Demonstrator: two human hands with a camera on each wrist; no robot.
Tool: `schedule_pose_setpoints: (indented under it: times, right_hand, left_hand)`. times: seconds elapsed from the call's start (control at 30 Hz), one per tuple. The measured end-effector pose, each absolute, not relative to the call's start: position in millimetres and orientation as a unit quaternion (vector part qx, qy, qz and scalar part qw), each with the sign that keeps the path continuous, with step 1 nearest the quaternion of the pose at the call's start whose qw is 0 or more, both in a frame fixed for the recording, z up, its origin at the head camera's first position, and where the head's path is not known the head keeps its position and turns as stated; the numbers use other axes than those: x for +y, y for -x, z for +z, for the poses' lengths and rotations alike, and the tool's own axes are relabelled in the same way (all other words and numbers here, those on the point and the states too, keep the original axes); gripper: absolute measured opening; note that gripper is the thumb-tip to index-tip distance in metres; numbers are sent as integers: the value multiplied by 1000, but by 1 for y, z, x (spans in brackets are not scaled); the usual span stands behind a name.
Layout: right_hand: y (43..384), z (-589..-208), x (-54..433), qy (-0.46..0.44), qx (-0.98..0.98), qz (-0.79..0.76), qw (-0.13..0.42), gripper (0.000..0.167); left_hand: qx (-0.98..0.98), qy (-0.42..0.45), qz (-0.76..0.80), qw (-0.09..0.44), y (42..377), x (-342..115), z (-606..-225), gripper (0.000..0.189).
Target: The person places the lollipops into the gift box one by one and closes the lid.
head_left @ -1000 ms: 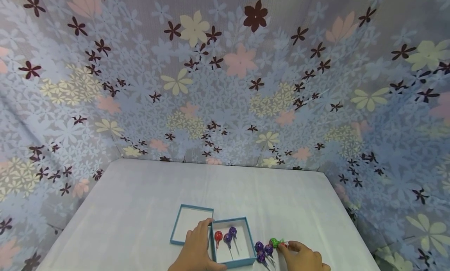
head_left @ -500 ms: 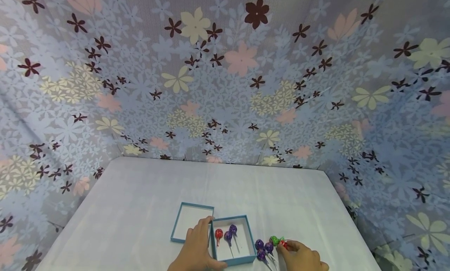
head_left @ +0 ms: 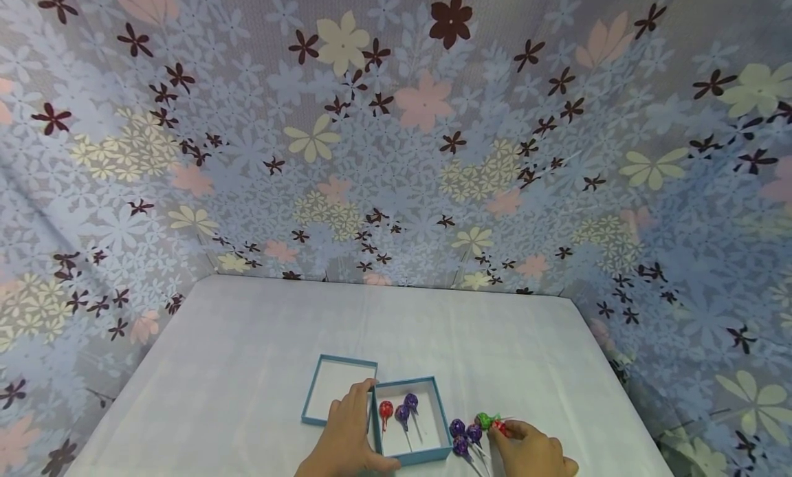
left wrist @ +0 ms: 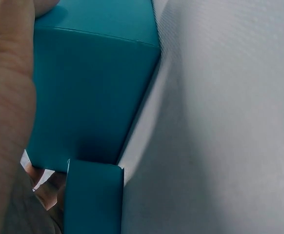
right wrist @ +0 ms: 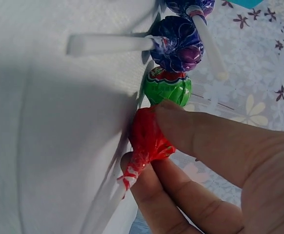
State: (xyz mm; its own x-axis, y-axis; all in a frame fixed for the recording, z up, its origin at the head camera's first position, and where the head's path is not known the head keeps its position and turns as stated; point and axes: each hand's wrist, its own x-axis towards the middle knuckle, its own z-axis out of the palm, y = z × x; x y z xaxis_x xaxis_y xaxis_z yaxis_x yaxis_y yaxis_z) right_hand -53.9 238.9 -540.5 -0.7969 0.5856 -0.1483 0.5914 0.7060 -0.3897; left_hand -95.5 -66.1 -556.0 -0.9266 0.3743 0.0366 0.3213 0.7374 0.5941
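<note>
My left hand (head_left: pixel 348 429) grips the left side of a blue box (head_left: pixel 427 456), fingers at its far corner and thumb at the near wall. Inside the box lie one red lollipop (head_left: pixel 386 409) and two purple lollipops (head_left: pixel 402 414). To the right of the box, my right hand (head_left: pixel 532 453) pinches another red lollipop (right wrist: pixel 144 129) between thumb and fingers, close over the white cloth. Its white stick points away from the thumb in the right wrist view. A green lollipop (right wrist: pixel 169 87) sits right beside the thumb tip.
Several purple lollipops (head_left: pixel 460 446) lie bunched between the box and my right hand. A shallow blue-edged lid (head_left: pixel 339 387) lies left of the box. White cloth covers the table (head_left: pixel 247 339), and a flowered curtain (head_left: pixel 396 154) hangs behind it.
The red lollipop at my right fingertips shows a little more than a second ago. My left hand and the box keep their place, with only a slight shift of the head view.
</note>
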Motion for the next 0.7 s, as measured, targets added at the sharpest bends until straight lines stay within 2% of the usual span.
schedule_pose_setpoints:
  times: [0.37, 0.7]
  right_hand:
    - [53, -533, 235, -343, 900, -257, -82, 35]
    - [60, -527, 212, -327, 871, -335, -151, 39]
  left_hand:
    - [933, -190, 304, 34, 96, -65, -558, 136]
    - [932, -185, 308, 35, 94, -65, -558, 137]
